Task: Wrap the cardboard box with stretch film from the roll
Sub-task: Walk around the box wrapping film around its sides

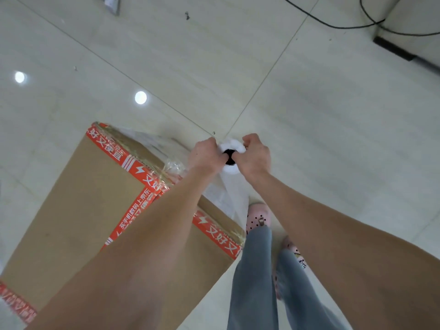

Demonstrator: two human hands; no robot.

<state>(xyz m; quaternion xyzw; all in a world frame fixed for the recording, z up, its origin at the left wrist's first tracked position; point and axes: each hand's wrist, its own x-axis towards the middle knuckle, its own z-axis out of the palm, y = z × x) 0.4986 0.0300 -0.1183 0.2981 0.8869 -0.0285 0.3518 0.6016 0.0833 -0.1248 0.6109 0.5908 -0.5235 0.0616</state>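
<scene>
Overhead, head view: the left hand (206, 155) and right hand (254, 156) both close around the top end of the upright stretch film roll (230, 171), its dark core opening visible between them. Film (164, 145) stretches from the roll to the near corner of the cardboard box (78, 201), which stands on the tiled floor (333, 139) left of the person's legs; red printed tape (133, 210) crosses its top.

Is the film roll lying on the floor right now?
No, both the left hand and right hand hold the roll upright beside the box.
</scene>
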